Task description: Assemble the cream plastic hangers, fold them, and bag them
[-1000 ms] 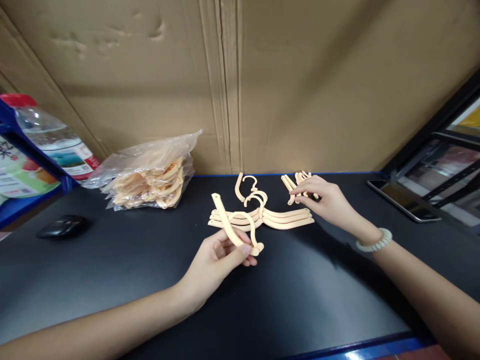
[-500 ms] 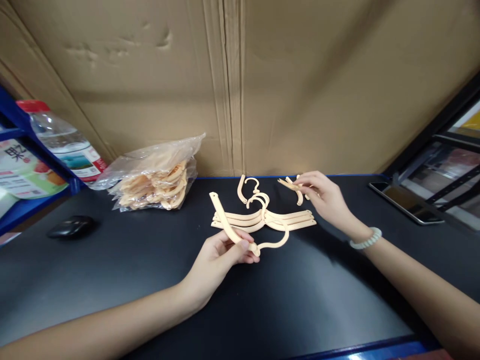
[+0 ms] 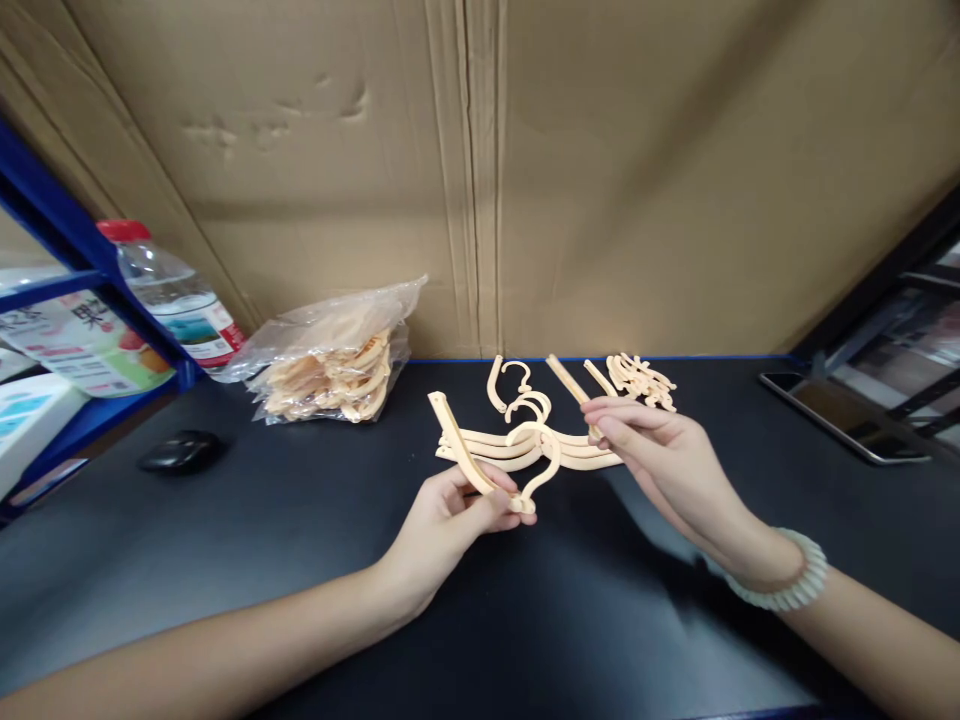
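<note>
My left hand (image 3: 457, 515) grips a partly assembled hanger (image 3: 459, 447), a cream plastic arm joined to a curved hook, near the joint. To its right, my right hand (image 3: 667, 455) pinches a separate hanger arm (image 3: 568, 378) by its lower end, apart from the hook. Beyond them lie several finished-looking hangers (image 3: 495, 455), stacked flat with their hooks toward the back. A loose hanger arm (image 3: 495, 384) and a loose hook (image 3: 517, 375) rest behind that stack. Past my right hand sits a pile of small cream pieces (image 3: 641, 378), with another loose arm (image 3: 598, 376) beside it.
A clear plastic bag of cream hanger parts (image 3: 330, 375) stands at the back left of the black table (image 3: 285, 540). Left of it are a black mouse (image 3: 180, 452) and a red-capped bottle (image 3: 180, 305). A phone (image 3: 840, 415) lies at right; cardboard (image 3: 645, 200) walls the back.
My right hand has lifted a hanger arm from the back right and brought it nearer my left hand. The hook in my left hand has turned more upright. The view has shifted slightly.
</note>
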The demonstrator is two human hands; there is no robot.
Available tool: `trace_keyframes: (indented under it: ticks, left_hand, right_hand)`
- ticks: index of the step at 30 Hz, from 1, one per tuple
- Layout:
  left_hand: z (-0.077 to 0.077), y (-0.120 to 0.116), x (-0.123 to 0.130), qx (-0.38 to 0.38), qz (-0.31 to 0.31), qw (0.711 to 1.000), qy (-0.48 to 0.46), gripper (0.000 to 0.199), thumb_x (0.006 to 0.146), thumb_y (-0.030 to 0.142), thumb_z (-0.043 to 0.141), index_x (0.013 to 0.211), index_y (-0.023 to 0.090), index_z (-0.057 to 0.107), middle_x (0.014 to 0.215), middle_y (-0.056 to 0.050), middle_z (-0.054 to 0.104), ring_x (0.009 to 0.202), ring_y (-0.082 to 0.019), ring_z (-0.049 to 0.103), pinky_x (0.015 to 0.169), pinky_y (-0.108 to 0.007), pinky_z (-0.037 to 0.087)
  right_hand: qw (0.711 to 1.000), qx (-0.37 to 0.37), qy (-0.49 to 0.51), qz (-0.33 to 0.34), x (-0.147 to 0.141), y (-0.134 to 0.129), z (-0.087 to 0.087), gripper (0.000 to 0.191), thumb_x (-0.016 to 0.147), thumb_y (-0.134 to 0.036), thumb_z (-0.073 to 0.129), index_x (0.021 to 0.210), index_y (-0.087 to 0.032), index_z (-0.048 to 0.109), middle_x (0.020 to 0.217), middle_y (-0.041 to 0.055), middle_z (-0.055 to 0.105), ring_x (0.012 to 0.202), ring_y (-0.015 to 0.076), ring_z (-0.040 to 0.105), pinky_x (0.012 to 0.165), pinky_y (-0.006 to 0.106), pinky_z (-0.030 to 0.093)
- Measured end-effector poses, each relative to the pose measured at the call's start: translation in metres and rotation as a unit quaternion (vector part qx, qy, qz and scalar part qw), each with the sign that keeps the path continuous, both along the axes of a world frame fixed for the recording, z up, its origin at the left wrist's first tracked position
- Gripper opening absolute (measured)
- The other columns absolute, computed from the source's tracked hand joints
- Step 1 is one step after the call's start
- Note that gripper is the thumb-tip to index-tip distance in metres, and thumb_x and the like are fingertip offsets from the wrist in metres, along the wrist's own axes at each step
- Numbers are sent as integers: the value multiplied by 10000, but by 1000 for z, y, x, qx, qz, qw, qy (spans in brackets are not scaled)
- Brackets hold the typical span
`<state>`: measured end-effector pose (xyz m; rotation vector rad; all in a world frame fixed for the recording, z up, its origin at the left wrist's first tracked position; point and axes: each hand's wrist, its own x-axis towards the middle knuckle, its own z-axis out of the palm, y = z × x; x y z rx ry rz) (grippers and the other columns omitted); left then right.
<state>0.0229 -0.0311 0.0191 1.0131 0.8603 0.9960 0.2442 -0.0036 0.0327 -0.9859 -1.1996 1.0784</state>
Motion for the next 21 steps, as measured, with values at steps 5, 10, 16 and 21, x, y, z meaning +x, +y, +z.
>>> trace_keyframes:
  ticks: [5,10,16,21]
  left_hand:
    - [1,1,-1,7,-3,1000,5,184,764,279,762,813,140,653,764,-31,702,759,-162,687,741,-257,549]
    - [0,0,0,5,-10,1000,1,194,760,276,766,814,134,646,772,-37,700,764,-168,686,757,-275,546]
    - [-1,2,1,34,-19,999,4,169,754,234,767,804,135,640,758,-25,695,748,-158,671,771,-281,536]
    - [-1,3,1,59,-32,997,33,160,740,208,774,792,141,638,768,-33,710,756,-156,661,800,-283,523]
  right_hand:
    - [998,-46,33,15,-4,-2,-4,190,697,-297,796,864,-218,751,1150,73,648,1052,208,598,896,337,492]
    - [976,-144,132,98,-10,-10,-1,437,707,-240,796,1120,-242,653,988,33,687,931,154,631,893,317,499]
    - [954,-176,127,209,-19,-16,-8,376,714,-190,779,1070,-206,661,979,33,664,856,126,617,857,282,500]
    - [965,-146,80,205,-22,-19,-12,250,697,-221,793,916,-185,679,883,24,681,812,141,630,818,303,510]
